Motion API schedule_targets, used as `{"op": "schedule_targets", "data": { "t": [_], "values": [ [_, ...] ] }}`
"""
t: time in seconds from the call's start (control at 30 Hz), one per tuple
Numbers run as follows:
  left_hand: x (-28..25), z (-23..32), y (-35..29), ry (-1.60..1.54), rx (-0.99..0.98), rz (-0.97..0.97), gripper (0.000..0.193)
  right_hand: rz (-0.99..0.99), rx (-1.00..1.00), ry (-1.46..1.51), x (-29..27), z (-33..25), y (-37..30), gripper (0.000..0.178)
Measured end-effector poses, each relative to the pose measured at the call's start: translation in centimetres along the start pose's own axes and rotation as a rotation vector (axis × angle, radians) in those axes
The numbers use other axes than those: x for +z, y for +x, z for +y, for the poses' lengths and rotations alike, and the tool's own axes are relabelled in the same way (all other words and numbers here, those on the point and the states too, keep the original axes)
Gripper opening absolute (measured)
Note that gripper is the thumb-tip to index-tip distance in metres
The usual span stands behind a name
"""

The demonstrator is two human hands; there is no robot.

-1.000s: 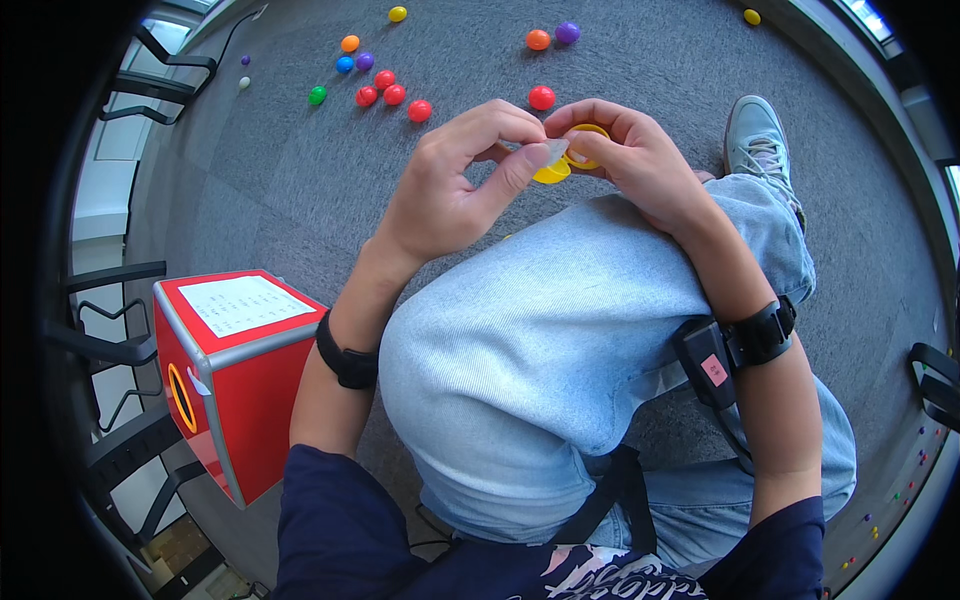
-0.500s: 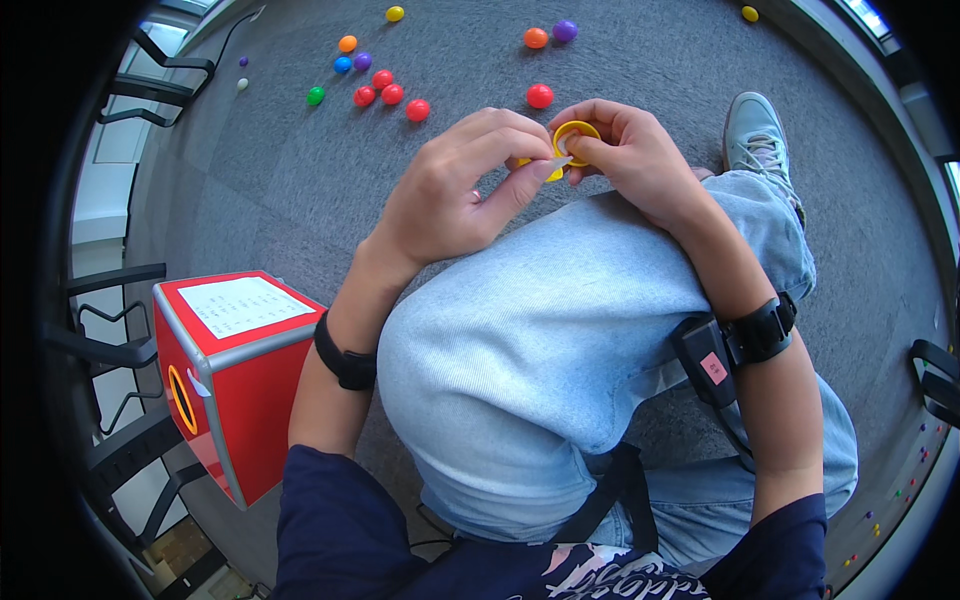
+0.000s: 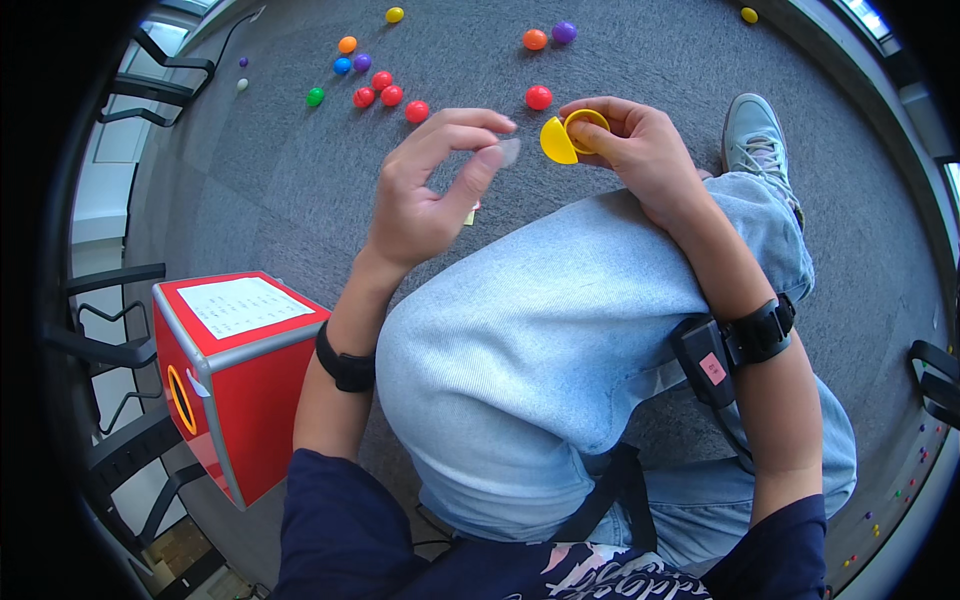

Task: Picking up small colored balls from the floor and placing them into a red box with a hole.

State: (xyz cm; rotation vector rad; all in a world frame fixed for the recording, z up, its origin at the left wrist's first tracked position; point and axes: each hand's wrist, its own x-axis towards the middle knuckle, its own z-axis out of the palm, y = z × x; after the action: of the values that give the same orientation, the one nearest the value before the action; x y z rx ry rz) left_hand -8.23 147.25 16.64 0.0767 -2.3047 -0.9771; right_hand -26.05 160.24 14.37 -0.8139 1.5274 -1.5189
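Note:
My right hand (image 3: 645, 155) pinches a yellow plastic ball (image 3: 558, 142) that is opened into two halves. One half faces up like a cup with my thumb at its rim, and the other half hangs beside it toward my left hand. Between the thumb and forefinger of my left hand (image 3: 420, 195) is a small whitish slip of paper (image 3: 509, 152), held apart from the ball. A small pale yellow and pink scrap (image 3: 471, 214) shows beside that hand's palm, mostly hidden.
To the left stands a red box (image 3: 255, 410) with silver edges, a round side hole and a white sheet on top. Red balls (image 3: 391, 95) and other coloured balls lie ahead on the grey carpet (image 3: 250, 190). My bent knee (image 3: 500, 330) lies below my hands; black chair legs (image 3: 115, 340) line the left.
My left hand has drawn left, away from the yellow ball, taking the whitish slip with it. The ball's second half is now uncovered in my right hand.

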Motion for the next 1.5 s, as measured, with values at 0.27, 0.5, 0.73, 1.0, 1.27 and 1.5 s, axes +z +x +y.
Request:
{"op": "schedule_targets", "data": {
  "t": [0.27, 0.5, 0.73, 1.0, 1.27, 1.5],
  "values": [
    [-2.7, -0.8, -4.5, -0.08, -0.306, 0.162, 0.012, 0.046, 0.014, -0.064, -0.9, 0.9, 0.3, 0.024],
    [-3.3, -1.1, -8.2, -0.112, -0.5, 0.243, 0.015, 0.095, 0.15, -0.04, 0.1, -0.5, 0.0, 0.027],
    [-2.9, -1.1, -8.7, -0.135, -0.521, 0.265, 0.018, -0.051, 0.135, -0.084, 1.2, -1.2, -0.3, 0.028],
    [-2.4, -1.0, -7.9, -0.137, -0.489, 0.205, 0.015, 0.018, 0.125, -0.113, 0.0, -0.3, 0.1, 0.019],
    [-1.7, -0.8, -7.8, -0.153, -0.502, 0.228, 0.018, -0.02, 0.115, -0.089, 0.3, -0.2, 0.1, 0.019],
    [-1.6, -0.5, -7.2, -0.155, -0.495, 0.206, 0.019, 0.002, 0.104, -0.01, 0.3, -0.4, 0.1, 0.023]
  ]
}}
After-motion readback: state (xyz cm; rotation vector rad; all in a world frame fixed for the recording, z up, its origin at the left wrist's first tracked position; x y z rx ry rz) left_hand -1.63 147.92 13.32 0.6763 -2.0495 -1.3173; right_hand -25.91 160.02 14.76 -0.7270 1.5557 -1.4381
